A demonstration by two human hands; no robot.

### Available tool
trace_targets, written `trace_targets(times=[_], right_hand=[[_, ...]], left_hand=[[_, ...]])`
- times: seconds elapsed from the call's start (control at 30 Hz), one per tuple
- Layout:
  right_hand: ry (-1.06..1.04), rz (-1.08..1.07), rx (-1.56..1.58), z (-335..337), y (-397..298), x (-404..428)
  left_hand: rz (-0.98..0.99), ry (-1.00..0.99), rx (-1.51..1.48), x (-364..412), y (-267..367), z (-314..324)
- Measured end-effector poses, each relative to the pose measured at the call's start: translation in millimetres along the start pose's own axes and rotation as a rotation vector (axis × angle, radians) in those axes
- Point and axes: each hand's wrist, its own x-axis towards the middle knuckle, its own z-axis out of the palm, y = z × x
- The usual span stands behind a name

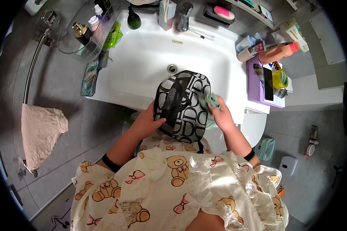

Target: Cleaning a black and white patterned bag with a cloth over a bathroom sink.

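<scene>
A black and grey bag with a letter pattern and a mesh panel is held up over the front edge of the white washbasin. My left hand grips its left side, the thumb lying on the front. On the bag's right side, my right hand holds a crumpled green cloth against or very close to the patterned surface; the cloth is partly blurred. The basin's drain shows just beyond the bag.
Bottles stand in a clear rack at the left. A dark soap bottle and a faucet are at the basin's back. To the right, a purple box bears a phone and tape. A pink cloth hangs left.
</scene>
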Motion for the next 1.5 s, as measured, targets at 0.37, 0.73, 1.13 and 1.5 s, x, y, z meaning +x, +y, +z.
trace_targets(times=[0.37, 0.73, 1.13, 1.5], right_hand=[[-0.285, -0.069, -0.477, 27.9, 7.5, -22.8], [-0.32, 0.048, -0.154, 12.5, 3.1, -44.9], [-0.293, -0.609, -0.336, 47.6, -83.3, -23.2], [-0.48, -0.401, -0.268, 29.6, -78.5, -45.1]], left_hand=[[-0.023, -0.061, -0.081, -11.4, 7.7, 1.0], [-0.018, -0.063, -0.004, -15.8, 13.4, -1.8], [0.026, -0.238, -0.219, -13.9, 7.8, 5.4], [0.095, -0.307, -0.178, -7.5, 21.6, 3.3]])
